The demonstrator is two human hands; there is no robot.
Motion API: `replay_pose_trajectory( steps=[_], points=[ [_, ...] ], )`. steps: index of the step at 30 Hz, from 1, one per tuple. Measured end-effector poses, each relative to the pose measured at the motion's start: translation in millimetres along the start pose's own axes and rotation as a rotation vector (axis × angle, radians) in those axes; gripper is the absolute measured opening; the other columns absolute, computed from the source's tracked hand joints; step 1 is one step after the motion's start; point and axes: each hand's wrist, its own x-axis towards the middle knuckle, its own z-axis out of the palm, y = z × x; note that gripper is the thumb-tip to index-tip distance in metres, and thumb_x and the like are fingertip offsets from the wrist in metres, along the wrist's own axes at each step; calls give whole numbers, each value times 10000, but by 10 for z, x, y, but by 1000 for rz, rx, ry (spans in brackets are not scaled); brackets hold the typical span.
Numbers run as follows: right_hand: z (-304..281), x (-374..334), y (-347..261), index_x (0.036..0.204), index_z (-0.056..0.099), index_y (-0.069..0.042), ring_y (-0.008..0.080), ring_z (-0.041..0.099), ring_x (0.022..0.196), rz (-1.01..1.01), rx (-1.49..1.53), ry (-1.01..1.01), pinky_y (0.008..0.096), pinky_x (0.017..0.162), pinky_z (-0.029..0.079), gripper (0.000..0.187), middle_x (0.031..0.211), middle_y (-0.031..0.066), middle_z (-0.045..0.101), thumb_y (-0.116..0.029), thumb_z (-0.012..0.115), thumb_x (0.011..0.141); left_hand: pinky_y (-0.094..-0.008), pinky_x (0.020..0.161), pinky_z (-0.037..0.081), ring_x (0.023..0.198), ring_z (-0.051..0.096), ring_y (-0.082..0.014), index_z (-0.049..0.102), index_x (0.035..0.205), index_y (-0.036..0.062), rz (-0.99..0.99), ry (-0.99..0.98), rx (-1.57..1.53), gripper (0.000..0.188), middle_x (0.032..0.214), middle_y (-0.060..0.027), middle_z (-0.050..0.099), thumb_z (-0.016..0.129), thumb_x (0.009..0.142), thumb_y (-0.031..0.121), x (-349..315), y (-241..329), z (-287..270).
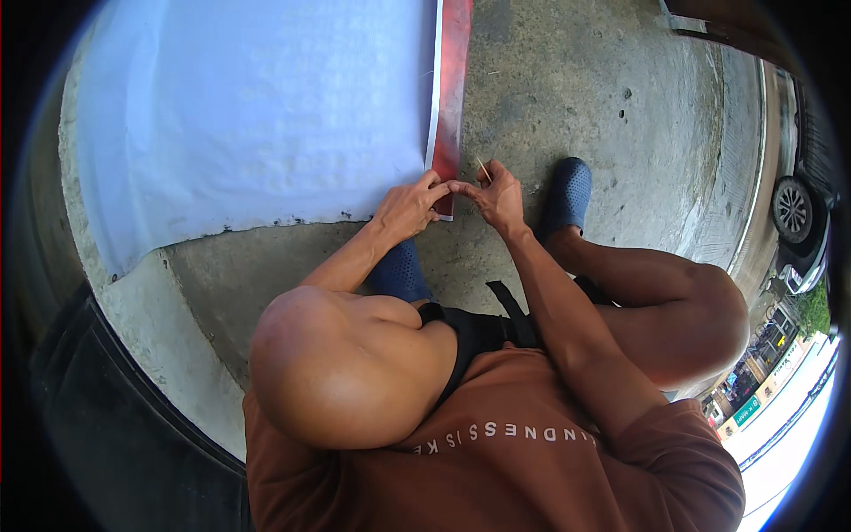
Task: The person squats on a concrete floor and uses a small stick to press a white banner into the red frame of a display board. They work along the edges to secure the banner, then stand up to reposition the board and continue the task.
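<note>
A large white sheet (pixel 284 106), like a tarpaulin, lies spread on the concrete at the left. A red strip with a white border (pixel 452 89) runs along its right side, seemingly a folded-over edge. My left hand (pixel 409 206) grips the near right corner of this strip, fingers closed on it. Close beside it, my right hand (pixel 499 199) is closed around a thin pale stick (pixel 483 169) that points up and away. The fingertips of both hands meet at the strip's outer edge. What lies between those fingertips is hidden.
Blue clogs on my feet (pixel 570 191) stand on the concrete floor (pixel 523 97), one partly beneath my left forearm. A dark padded surface (pixel 133 417) is at the lower left. A parked car (pixel 798 208) stands beyond the floor's edge at the far right.
</note>
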Motion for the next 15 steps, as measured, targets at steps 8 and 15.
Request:
replay_pose_trajectory(
  steps=[8, 15],
  points=[
    [131, -173, 135, 988, 591, -47, 407, 717, 889, -104, -291, -99, 493, 773, 548, 681, 890, 177, 734, -493, 945, 614, -501, 785, 579, 980, 689, -392, 444, 1455, 152, -81, 52, -45, 798, 1284, -89, 578, 855, 771, 175, -3, -11, 61],
    [166, -166, 83, 1007, 587, -45, 410, 717, 919, -91, -324, -56, 497, 781, 551, 680, 935, 183, 739, -484, 941, 627, -487, 774, 567, 935, 688, -368, 565, 1361, 153, -128, 171, -39, 625, 1237, -86, 586, 840, 805, 236, -288, 11, -8]
  ],
)
